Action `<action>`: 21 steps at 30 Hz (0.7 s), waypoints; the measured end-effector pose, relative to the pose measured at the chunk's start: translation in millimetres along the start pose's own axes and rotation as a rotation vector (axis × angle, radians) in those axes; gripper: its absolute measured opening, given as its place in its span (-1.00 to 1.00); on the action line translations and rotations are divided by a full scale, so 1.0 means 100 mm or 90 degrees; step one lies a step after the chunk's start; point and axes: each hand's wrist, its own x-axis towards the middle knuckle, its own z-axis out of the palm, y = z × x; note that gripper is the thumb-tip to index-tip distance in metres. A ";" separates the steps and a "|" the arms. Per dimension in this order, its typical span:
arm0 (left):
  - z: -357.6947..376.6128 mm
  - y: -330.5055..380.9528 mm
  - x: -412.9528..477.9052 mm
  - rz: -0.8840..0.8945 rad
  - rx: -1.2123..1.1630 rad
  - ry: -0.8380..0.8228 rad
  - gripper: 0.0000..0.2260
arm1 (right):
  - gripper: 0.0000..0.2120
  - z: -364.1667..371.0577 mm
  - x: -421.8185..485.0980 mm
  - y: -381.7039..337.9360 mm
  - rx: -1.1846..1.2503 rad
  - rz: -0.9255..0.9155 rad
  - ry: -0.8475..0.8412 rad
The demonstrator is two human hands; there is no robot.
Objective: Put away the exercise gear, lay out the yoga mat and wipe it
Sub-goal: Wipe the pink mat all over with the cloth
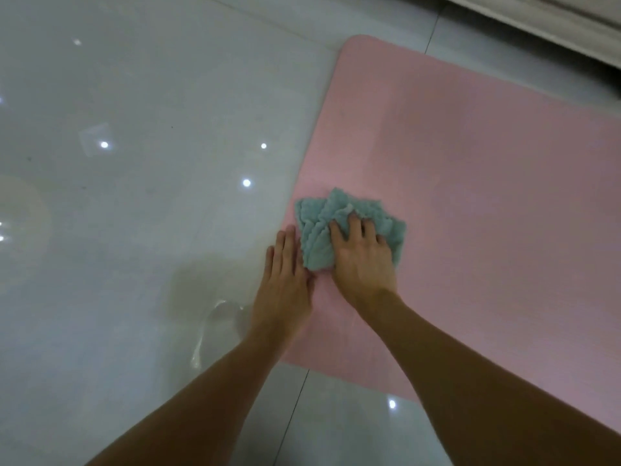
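Head view looks down on two bare forearms reaching forward to a pink yoga mat (487, 183), which lies unrolled and flat on a glossy pale tiled floor (134, 95).

The right hand (361, 260) is palm down on a crumpled teal cloth (319, 230), pressing it onto the mat. Its fingers are spread, not clenched, and the fingertips sink into the folds, so I cannot tell whether any of them hooks around a fold. The cloth bunches ahead of those fingers and spills out to both sides of the hand. All of it stays on the mat, close to the mat's long edge.

Just left of that pressing hand, the left hand (285, 280) lies flat with straight fingers held together and grips nothing. It straddles the mat's edge, partly on pink and partly on tile, and the side of its index finger touches the cloth's hem.

Far beyond the cloth is the mat's rounded corner. Past it, at the top right, runs a pale strip of trim or furniture base (537, 15), too blurred to identify. Small bright spots of reflected light dot the tiles to the left of both hands, and a dark grout line runs between the forearms.
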 end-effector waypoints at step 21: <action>-0.14 -0.15 1.16 0.144 0.004 0.145 -0.55 | -0.71 -0.10 0.70 0.15 0.298 0.142 0.052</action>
